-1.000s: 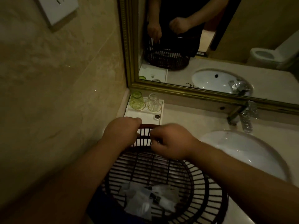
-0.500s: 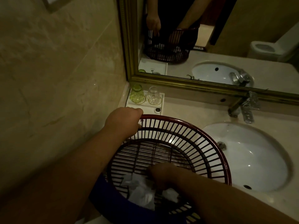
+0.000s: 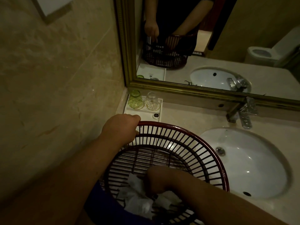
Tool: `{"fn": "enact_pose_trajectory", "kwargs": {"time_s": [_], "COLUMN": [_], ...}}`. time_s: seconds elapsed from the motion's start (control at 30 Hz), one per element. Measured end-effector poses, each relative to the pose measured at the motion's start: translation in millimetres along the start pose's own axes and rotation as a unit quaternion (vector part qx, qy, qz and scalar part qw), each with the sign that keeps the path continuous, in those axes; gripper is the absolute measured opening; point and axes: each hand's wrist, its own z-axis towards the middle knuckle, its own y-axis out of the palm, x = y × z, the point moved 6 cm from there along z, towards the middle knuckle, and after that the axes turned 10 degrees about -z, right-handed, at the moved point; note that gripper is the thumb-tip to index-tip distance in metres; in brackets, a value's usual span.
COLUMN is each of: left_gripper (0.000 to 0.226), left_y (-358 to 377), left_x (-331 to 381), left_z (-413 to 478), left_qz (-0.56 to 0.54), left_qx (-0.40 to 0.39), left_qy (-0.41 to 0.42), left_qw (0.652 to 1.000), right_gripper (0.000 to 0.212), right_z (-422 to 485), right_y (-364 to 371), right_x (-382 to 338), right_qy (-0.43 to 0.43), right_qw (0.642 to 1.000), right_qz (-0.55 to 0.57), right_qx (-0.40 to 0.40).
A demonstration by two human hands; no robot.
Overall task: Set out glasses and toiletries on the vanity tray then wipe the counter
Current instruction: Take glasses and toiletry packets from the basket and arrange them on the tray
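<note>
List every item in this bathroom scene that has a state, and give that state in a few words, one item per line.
Green glass: upside down on tray.
Clear glass: upside down on tray.
Tray: front part bare.
Basket: tilted, held at rim.
Packets: loose in basket.
Left hand: closed on basket rim.
Right hand: in basket; grip hidden.
Sink: empty.

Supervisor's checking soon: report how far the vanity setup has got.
Done: green glass and clear glass stand upside down on the white tray. In hand: left hand grips the basket rim while right hand digs among white packets. Left: toiletries onto the tray, counter wiping.
</note>
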Motion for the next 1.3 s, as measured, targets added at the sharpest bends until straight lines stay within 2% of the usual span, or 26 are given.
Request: {"fn": "enact_pose_trajectory", "kwargs": {"time_s": [0.13, 0.27, 0.4, 0.53, 0.67, 0.87, 0.97, 1.07, 1.17, 1.3], "left_gripper": [0.031, 0.031, 0.029, 0.026, 0.025, 0.028, 0.029, 0.03, 0.03, 0.028], "left_y": [-1.3, -2.9, -1.7, 1.4, 6.4, 10.5, 11.7, 11.9, 10.9, 8.5], "left_x": [1.1, 1.2, -0.4, -3.9, -6.8, -9.9, -10.5, -9.8, -9.0, -5.5], "left_z": [0.0, 0.2, 1.0, 2.3, 3.4, 6.0, 5.4, 4.6, 4.2, 4.5], "left_qz": [0.012, 0.017, 0.015, 0.011, 0.012, -0.016, -0.015, -0.005, -0.005, 0.001], "left_qx": [0.005, 0.011, 0.008, 0.001, -0.006, -0.021, -0.021, -0.027, -0.033, -0.033], "left_qy": [0.006, 0.004, -0.004, -0.02, -0.015, -0.015, -0.012, -0.006, -0.012, -0.013], "left_qw": [1.0, 1.0, 1.0, 1.0, 1.0, 1.0, 1.0, 1.0, 0.999, 0.999], "right_gripper": [0.022, 0.024, 0.017, 0.016, 0.017, 0.022, 0.021, 0.021, 0.023, 0.022], "right_z": [-18.1, -44.8, -76.5, -105.8, -124.1, -123.2, -95.1, -50.3, 7.8, 80.0], "right_y": [-27.8, -54.2, -84.4, -117.6, -159.8, -229.6, -252.0, -256.6, -243.0, -216.2], "right_x": [13.2, 38.1, 59.0, 62.4, 64.0, 82.2, 93.9, 101.4, 109.8, 120.9], "right_qy": [0.001, 0.01, 0.02, -0.025, -0.061, -0.06, -0.032, -0.01, 0.027, 0.083], "right_qw": [0.991, 0.957, 0.903, 0.831, 0.775, 0.74, 0.74, 0.768, 0.802, 0.817], "right_qz": [0.099, 0.237, 0.315, 0.41, 0.459, 0.455, 0.469, 0.481, 0.493, 0.532], "right_qx": [0.092, 0.168, 0.291, 0.376, 0.43, 0.492, 0.481, 0.423, 0.336, 0.206]}}
